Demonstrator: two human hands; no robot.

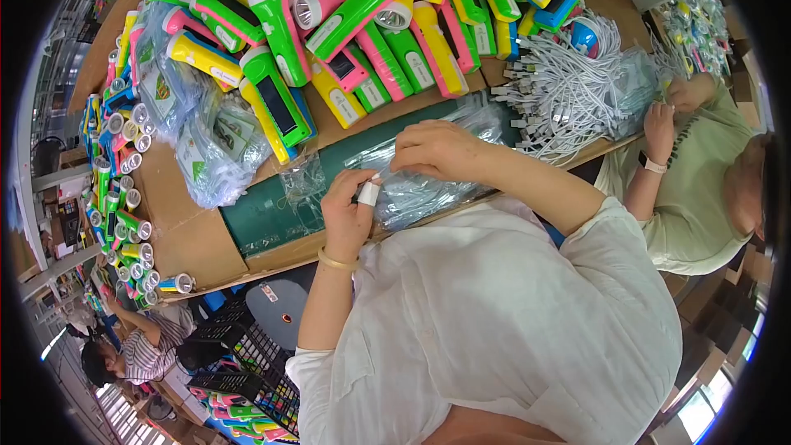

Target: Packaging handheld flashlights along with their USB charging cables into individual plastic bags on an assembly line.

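Observation:
My left hand (pixel 348 204), with white tape round one finger, is closed in a pinch at the left end of a pile of clear plastic bags (pixel 428 196). Close beside it, my right hand (pixel 438 151) reaches over the same pile, its fingers bent down and pressed together. The two sets of fingertips nearly meet. Whatever lies between them is too small or too clear to make out. Under the bags is a dark green mat (pixel 259 222), with a loose crumpled clear bag (pixel 303 187) on it left of my left hand.
Colourful flashlights (pixel 362 12) are heaped beyond the mat; several more (pixel 124 198) line the left edge. Bagged leaflets (pixel 218 148) lie at left, bundled white cables (pixel 568 86) at right. A co-worker (pixel 684 165) handles things at right; another person (pixel 132 342) is lower left, near black crates (pixel 255 354).

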